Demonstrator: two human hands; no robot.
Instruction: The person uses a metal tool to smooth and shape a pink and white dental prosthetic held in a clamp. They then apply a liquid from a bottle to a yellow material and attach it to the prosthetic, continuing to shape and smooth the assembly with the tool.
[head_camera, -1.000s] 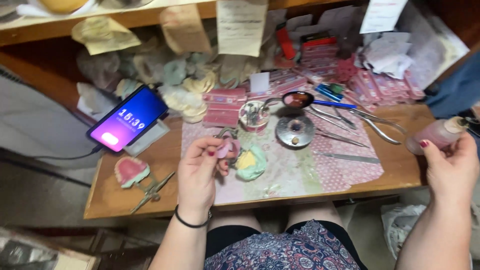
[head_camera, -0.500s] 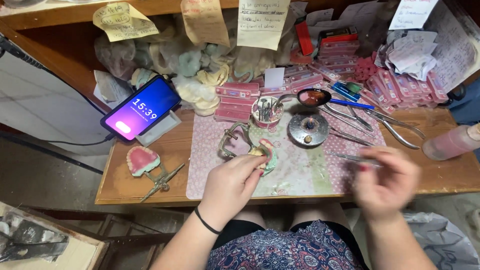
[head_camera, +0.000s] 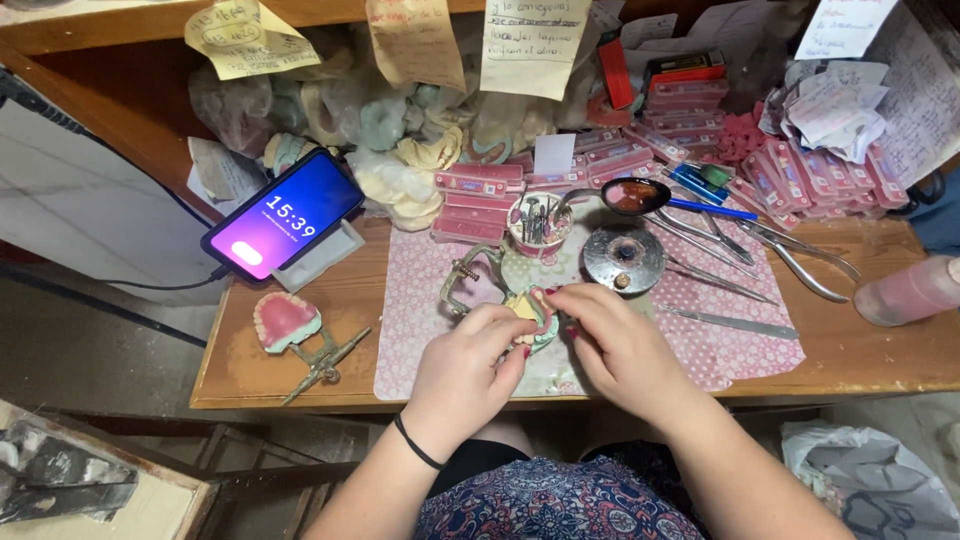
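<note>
Having left the pink bottle (head_camera: 908, 290), right hand (head_camera: 620, 345) beside left hand (head_camera: 470, 370) on denture model (head_camera: 530, 312).

Both hands meet over the pink mat (head_camera: 700, 350) near the front edge of the bench (head_camera: 880, 350). The left hand (head_camera: 465, 375) and right hand (head_camera: 620, 345) pinch a denture model (head_camera: 530, 312) between their fingertips. Just behind it stand an articulator (head_camera: 468, 280), a bur cup (head_camera: 540, 222) and a round metal dish (head_camera: 622, 257). A phone (head_camera: 283, 215) leans at the left, with another denture (head_camera: 285, 320) near the left front corner. A pink bottle (head_camera: 910, 290) lies at the right edge.
</note>
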